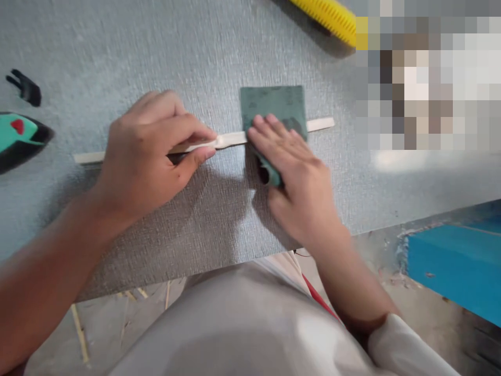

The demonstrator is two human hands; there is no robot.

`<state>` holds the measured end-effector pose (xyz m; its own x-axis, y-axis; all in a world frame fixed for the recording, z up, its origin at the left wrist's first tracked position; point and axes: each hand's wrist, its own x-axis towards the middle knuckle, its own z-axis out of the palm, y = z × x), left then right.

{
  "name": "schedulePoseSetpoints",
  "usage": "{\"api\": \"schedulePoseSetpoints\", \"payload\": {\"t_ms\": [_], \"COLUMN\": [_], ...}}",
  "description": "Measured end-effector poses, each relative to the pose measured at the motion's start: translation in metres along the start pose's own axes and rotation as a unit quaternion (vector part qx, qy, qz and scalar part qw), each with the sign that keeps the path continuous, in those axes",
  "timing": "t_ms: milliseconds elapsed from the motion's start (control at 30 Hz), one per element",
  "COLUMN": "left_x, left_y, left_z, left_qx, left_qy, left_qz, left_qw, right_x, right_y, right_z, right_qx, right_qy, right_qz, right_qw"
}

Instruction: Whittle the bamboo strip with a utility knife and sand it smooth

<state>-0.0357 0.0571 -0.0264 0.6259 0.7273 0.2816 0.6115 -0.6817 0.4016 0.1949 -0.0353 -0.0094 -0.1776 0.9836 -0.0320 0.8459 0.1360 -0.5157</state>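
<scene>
A thin, pale strip of wood lies nearly level across the table, its right end tipped slightly upward in the view. My left hand pinches it near its middle between thumb and fingertips, beside a small bump. A green-grey sheet of sandpaper crosses over the strip to the right of that pinch. My right hand presses the sandpaper onto the strip with fingers together, and the near edge of the sheet curls into a roll by the thumb. Both ends of the strip show; the stretch under the sandpaper is hidden.
A yellow ridged object lies at the top. On the left are a green-and-black object with a red mark and a small black piece. Below the grey table's front edge, thin sticks lie on the floor; a blue surface stands right.
</scene>
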Motion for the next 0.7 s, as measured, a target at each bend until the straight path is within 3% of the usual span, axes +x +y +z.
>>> {"api": "schedulePoseSetpoints", "payload": {"t_ms": [133, 333, 500, 700], "left_x": [0.000, -0.001, -0.001, 0.001], "left_y": [0.005, 0.006, 0.005, 0.006], "left_z": [-0.001, -0.002, -0.001, -0.002], "left_qx": [-0.010, -0.036, -0.018, -0.016], "left_qy": [-0.004, -0.007, -0.014, -0.030], "left_qz": [-0.020, -0.032, -0.030, -0.033], "left_qw": [1.000, 0.999, 0.999, 0.999], "right_x": [-0.004, -0.004, -0.009, -0.001], "right_y": [0.008, -0.010, 0.005, -0.020], "right_z": [-0.003, 0.003, -0.002, 0.005], "right_qx": [-0.035, -0.014, -0.033, -0.025], "right_qy": [0.057, -0.015, 0.045, -0.041], "right_qz": [0.040, -0.001, 0.027, 0.002], "right_qw": [0.997, 1.000, 0.998, 0.999]}}
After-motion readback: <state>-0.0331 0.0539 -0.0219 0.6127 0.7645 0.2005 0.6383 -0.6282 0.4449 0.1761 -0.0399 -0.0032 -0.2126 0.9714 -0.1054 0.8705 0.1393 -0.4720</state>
